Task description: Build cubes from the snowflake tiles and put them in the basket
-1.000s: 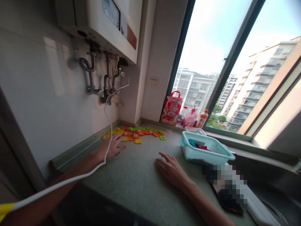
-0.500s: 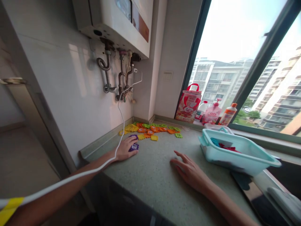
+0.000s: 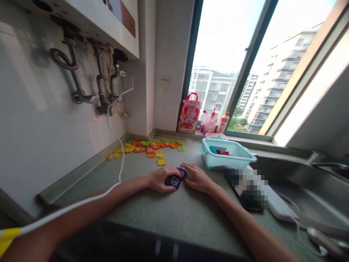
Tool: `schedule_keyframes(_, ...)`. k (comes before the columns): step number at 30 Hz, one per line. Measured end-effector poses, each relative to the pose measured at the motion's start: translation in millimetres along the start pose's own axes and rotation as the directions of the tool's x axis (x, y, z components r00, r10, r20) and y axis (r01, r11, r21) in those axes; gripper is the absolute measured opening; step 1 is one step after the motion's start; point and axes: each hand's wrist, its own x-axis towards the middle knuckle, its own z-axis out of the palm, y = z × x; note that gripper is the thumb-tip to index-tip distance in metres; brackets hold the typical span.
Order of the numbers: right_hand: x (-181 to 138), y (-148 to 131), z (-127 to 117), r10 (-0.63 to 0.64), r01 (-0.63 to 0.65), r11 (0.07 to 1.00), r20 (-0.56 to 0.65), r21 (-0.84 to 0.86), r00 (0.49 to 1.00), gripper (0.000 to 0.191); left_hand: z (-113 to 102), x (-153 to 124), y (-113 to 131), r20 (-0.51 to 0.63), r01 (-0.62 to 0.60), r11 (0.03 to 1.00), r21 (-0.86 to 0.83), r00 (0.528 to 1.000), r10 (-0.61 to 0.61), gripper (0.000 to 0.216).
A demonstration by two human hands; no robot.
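Observation:
My left hand (image 3: 159, 179) curls over purple notched plastic building pieces (image 3: 174, 181) above the counter's middle, thumb at the near edge and fingers over the far side. Another purple piece (image 3: 182, 172) shows just beyond, at the fingertips. From the right comes my right hand (image 3: 198, 177), its fingers stretched and apart at the right edge of the purple pieces; whether they touch is hard to tell. Behind, against the wall, lie several yellow pieces (image 3: 161, 161), orange pieces (image 3: 151, 150) and green pieces (image 3: 181, 148).
A mint plastic basket (image 3: 231, 162) with blue and red things stands on the right. Near it lie a dark flat object (image 3: 247, 196) and a white power strip (image 3: 280, 203), beside a metal sink (image 3: 321, 193). A white cable (image 3: 122, 160) crosses above my left forearm.
My left hand has brought the purple pieces away from the wall toward the middle. My right hand has come close to them. The view has turned right.

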Motion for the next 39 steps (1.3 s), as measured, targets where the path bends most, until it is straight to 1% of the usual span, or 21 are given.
schedule_keyframes(2,-0.1,8.5,-2.7,0.02,-0.02,1.0,-0.002,0.024,1.0,0.046,1.7,12.2,-7.6,-0.012,-0.031,1.0,-0.002,0.999,0.031,0.056)
schedule_keyframes(4,0.6,14.3,-3.4,0.035,-0.034,0.999,-0.009,0.035,0.999,0.033,0.7,15.1,-11.5,-0.045,-0.022,0.998,0.054,0.999,0.024,0.056)
schedule_keyframes(5,1.1,16.0,-3.4,0.041,-0.041,0.999,-0.015,0.032,0.999,0.031,-1.1,14.1,-12.3,-0.053,-0.017,0.996,0.092,0.998,0.022,0.056)
schedule_keyframes(8,2.6,18.0,-3.6,0.061,-0.06,0.998,-0.026,0.016,0.998,0.031,-12.1,7.7,-13.2,-0.076,0.01,0.983,0.182,0.997,0.004,0.053)
schedule_keyframes(11,2.6,16.8,-5.8,0.082,-0.082,0.997,-0.024,0.012,0.996,0.036,-30.4,1.2,-17.0,-0.152,0.104,0.963,0.247,0.986,-0.068,0.049)
schedule_keyframes(13,2.4,14.9,-7.2,0.106,-0.106,0.994,-0.03,0.014,0.994,0.042,-44.7,-3.5,-22.7,-0.171,0.15,0.945,0.289,0.98,-0.103,0.048)
schedule_keyframes(16,4.2,9.5,-5.6,0.165,-0.165,0.986,-0.076,0.011,0.983,0.051,-65.1,-11.4,-31.9,-0.104,0.157,0.938,0.309,0.986,-0.13,0.047)
schedule_keyframes(18,7.6,4.6,-0.9,0.191,-0.192,0.981,-0.104,0.001,0.976,0.054,-74.9,-15.5,-35.2,-0.034,0.157,0.948,0.275,0.988,-0.154,0.048)
schedule_keyframes(20,12.0,-0.3,5.7,0.194,-0.196,0.981,-0.106,-0.005,0.975,0.053,-80.0,-17.4,-35.4,0.042,0.164,0.961,0.221,0.983,-0.177,0.048)
schedule_keyframes(22,16.3,-3.8,12.2,0.192,-0.194,0.981,-0.099,-0.005,0.976,0.051,-80.3,-17.2,-34.0,0.098,0.178,0.968,0.18,0.975,-0.197,0.049)
schedule_keyframes(23,18.1,-4.9,14.8,0.192,-0.194,0.981,-0.097,-0.008,0.977,0.05,-78.8,-16.6,-33.3,0.109,0.186,0.967,0.174,0.972,-0.207,0.05)
schedule_keyframes(24,19.6,-5.5,16.8,0.192,-0.194,0.981,-0.095,-0.016,0.977,0.049,-76.5,-15.8,-33.1,0.103,0.193,0.965,0.178,0.971,-0.213,0.051)
schedule_keyframes(28,22.0,-4.6,18.6,0.184,-0.188,0.981,-0.091,-0.042,0.979,0.042,-62.5,-12.1,-37.2,0.02,0.225,0.948,0.226,0.972,-0.236,0.052)
schedule_keyframes(33,21.7,-1.1,20.1,0.183,-0.184,0.983,-0.104,0.001,0.978,0.038,-49.6,-7.7,-43.9,0.05,0.235,0.945,0.227,0.966,-0.253,0.054)
schedule_keyframes(36,23.0,0.9,22.7,0.165,-0.161,0.986,-0.108,0.043,0.98,0.037,-47.8,-5.9,-45.2,0.023,0.276,0.929,0.248,0.957,-0.291,0.056)
schedule_keyframes(39,24.8,1.3,23.3,0.177,-0.17,0.983,-0.117,0.067,0.977,0.036,-46.2,-4.2,-44.5,-0.004,0.302,0.911,0.283,0.95,-0.313,0.057)
